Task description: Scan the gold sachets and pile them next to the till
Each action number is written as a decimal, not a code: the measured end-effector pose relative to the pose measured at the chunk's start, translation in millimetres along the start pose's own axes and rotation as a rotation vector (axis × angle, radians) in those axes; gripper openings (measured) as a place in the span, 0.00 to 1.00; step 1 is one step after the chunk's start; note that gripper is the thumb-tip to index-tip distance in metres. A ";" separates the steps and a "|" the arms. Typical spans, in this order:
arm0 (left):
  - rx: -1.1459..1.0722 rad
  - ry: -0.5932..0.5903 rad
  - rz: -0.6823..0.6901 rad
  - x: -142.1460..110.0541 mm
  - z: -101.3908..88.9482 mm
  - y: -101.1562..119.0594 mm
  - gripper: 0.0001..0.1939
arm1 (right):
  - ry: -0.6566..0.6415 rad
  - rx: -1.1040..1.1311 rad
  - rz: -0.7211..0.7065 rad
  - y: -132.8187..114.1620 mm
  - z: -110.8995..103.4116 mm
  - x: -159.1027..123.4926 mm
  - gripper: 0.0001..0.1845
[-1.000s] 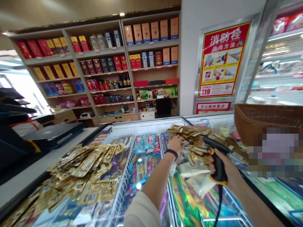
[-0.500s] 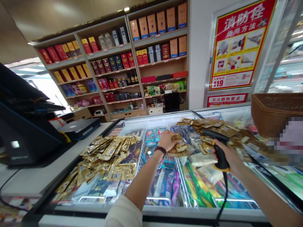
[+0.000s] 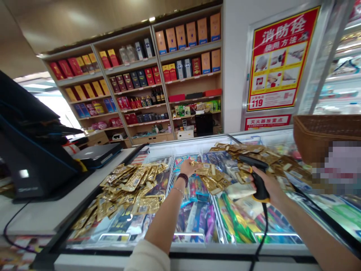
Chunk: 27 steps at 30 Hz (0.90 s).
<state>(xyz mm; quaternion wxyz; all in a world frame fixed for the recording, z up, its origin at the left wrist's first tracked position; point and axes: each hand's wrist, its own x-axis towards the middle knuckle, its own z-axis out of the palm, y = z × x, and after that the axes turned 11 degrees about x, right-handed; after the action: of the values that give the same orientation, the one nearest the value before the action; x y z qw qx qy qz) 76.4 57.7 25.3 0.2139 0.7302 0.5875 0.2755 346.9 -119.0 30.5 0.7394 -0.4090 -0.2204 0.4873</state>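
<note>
My left hand [image 3: 187,166], with a dark bead bracelet at the wrist, is closed on the near end of a gold foil packet [image 3: 205,169]. More gold packets [image 3: 216,183] lie just right of it on the freezer's glass top [image 3: 158,222]. In my right hand [image 3: 267,181] is a black and orange barcode scanner [image 3: 260,186], its head pointing left above the packets and its cord hanging down. A large heap of gold packets [image 3: 132,188] lies on the left of the glass. Another heap [image 3: 262,154] spreads across the far right.
Beneath the glass are wire baskets of colourful frozen packs [image 3: 237,218]. A wicker basket [image 3: 324,128] stands at the right. On the left counter are a dark checkout machine [image 3: 36,162] and a flat black device [image 3: 97,153]. Shelves of boxes [image 3: 138,79] line the back wall.
My left hand has moved left from the packets in the middle, with a gold packet in its fingers. The packets there lie spread out more. The scanner has stayed nearly in place.
</note>
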 end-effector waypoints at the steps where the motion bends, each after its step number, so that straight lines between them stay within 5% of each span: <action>1: -0.095 0.050 -0.049 -4.8 -1.2 -6.2 0.17 | -0.017 -0.015 -0.009 1.2 4.9 -0.3 0.16; 5: -0.605 0.154 -0.200 -25.1 0.0 -18.0 0.17 | -0.076 -0.055 -0.022 12.7 32.1 -3.7 0.20; 9: -0.923 0.183 -0.155 -37.3 -7.8 -23.0 0.21 | -0.199 -0.080 0.008 36.7 68.5 -10.9 0.24; 16: -1.032 0.214 -0.081 -46.5 -42.3 -55.3 0.23 | -0.398 -0.363 -0.113 78.4 118.0 -27.6 0.26; 27: -1.088 0.222 -0.103 -51.7 -23.4 -55.6 0.24 | -0.355 -0.558 -0.216 68.2 118.3 -59.1 0.25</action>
<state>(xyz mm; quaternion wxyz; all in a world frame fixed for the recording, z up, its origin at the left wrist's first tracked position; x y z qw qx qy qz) 11.8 19.2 -0.1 0.5101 0.4514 0.4143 0.6037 199.1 -113.1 46.1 0.5965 -0.4785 -0.5124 0.3907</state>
